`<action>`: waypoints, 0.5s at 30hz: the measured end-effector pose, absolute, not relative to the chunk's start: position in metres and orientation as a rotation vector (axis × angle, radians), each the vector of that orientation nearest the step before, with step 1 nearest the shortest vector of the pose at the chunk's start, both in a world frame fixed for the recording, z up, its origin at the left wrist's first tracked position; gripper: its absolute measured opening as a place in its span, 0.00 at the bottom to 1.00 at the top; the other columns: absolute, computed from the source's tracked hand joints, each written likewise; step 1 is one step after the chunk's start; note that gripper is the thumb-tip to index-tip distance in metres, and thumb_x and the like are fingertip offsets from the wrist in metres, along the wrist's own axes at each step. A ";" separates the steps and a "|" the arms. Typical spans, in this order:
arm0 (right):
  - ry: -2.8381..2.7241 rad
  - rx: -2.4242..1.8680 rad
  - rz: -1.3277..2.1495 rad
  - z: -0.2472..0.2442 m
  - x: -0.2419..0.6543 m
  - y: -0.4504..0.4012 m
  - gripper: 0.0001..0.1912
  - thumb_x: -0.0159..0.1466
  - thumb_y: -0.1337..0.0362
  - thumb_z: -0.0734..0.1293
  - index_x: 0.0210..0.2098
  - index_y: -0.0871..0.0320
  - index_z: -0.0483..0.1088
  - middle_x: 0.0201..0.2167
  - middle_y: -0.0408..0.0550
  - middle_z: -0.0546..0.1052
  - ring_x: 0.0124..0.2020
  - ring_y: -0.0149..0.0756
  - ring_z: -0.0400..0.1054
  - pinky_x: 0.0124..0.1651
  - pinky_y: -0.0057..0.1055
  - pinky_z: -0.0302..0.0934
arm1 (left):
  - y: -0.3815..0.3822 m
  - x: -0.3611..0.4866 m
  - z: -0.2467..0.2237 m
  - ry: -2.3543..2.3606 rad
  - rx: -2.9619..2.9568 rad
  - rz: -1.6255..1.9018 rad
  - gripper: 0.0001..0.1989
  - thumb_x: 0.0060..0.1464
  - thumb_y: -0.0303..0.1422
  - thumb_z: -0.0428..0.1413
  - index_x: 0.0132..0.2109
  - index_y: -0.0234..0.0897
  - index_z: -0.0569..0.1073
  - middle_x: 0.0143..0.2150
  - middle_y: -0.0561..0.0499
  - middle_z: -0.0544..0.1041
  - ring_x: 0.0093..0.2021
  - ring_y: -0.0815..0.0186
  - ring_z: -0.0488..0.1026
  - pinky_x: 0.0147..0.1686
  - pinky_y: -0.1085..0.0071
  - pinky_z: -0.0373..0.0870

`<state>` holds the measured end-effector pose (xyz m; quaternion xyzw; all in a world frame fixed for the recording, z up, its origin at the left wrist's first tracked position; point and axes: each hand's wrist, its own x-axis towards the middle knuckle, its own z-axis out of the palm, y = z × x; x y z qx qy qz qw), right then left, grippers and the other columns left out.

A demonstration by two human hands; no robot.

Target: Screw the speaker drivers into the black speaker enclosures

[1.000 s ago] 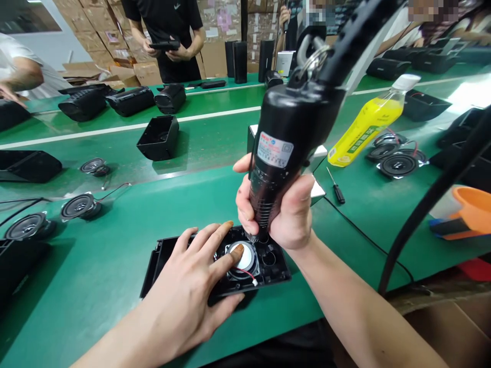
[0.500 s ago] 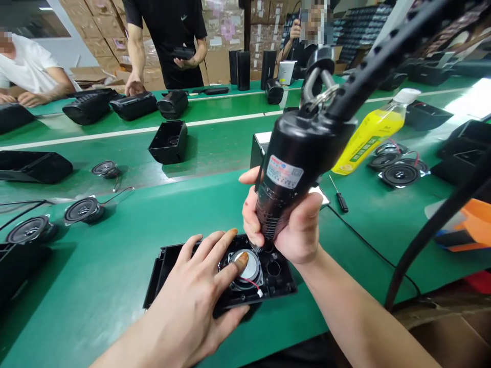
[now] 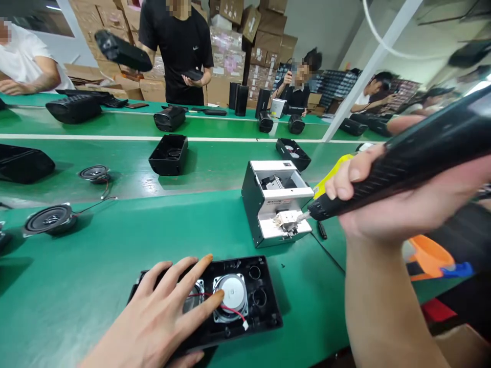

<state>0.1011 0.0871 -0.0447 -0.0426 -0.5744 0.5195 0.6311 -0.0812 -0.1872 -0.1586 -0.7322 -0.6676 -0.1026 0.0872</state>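
Left hand (image 3: 164, 306) has its fingers fanned out across the black speaker housing (image 3: 270, 309), close to the near edge of the green bench (image 3: 215, 220). Decent gap from the housing's far rim to the boxy machine (image 3: 282, 203), where the right hand (image 3: 402, 217), wrapped round the electric screwdriver (image 3: 422, 148), points its tip.

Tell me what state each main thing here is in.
Black casing: open side up
Speaker inside casing: magnet side up
White connector: unplugged
White machine: upright
Black power driver: held, tip at machine
Left hand: open, resting on casing
Right hand: closed around driver
Nearer loose speaker: cone up
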 end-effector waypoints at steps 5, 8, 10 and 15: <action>-1.356 -0.100 1.131 -0.066 0.087 0.097 0.33 0.66 0.30 0.67 0.47 0.55 0.72 0.20 0.39 0.66 0.13 0.31 0.54 0.13 0.28 0.48 | -0.183 -0.075 -0.162 -1.949 -2.204 -0.348 0.38 0.46 0.29 0.66 0.66 0.56 0.72 0.77 0.43 0.63 0.71 0.38 0.64 0.63 0.39 0.59; -1.373 -0.128 1.140 -0.071 0.086 0.098 0.34 0.66 0.29 0.65 0.46 0.55 0.71 0.20 0.38 0.66 0.13 0.31 0.54 0.13 0.28 0.48 | -0.182 -0.074 -0.161 -1.966 -2.198 -0.328 0.39 0.47 0.29 0.67 0.66 0.57 0.71 0.77 0.43 0.62 0.71 0.39 0.64 0.63 0.39 0.60; -1.367 -0.135 1.143 -0.072 0.087 0.097 0.34 0.65 0.28 0.66 0.44 0.54 0.72 0.19 0.38 0.66 0.13 0.31 0.54 0.12 0.28 0.48 | -0.182 -0.076 -0.160 -1.940 -2.225 -0.323 0.38 0.49 0.31 0.68 0.67 0.58 0.71 0.78 0.43 0.62 0.71 0.38 0.64 0.62 0.40 0.62; -1.359 -0.187 1.193 -0.068 0.094 0.083 0.33 0.59 0.29 0.72 0.44 0.51 0.76 0.19 0.38 0.67 0.12 0.32 0.54 0.11 0.29 0.47 | -0.185 -0.079 -0.155 -1.953 -2.268 -0.288 0.40 0.50 0.35 0.70 0.69 0.57 0.70 0.79 0.42 0.59 0.71 0.36 0.65 0.62 0.39 0.67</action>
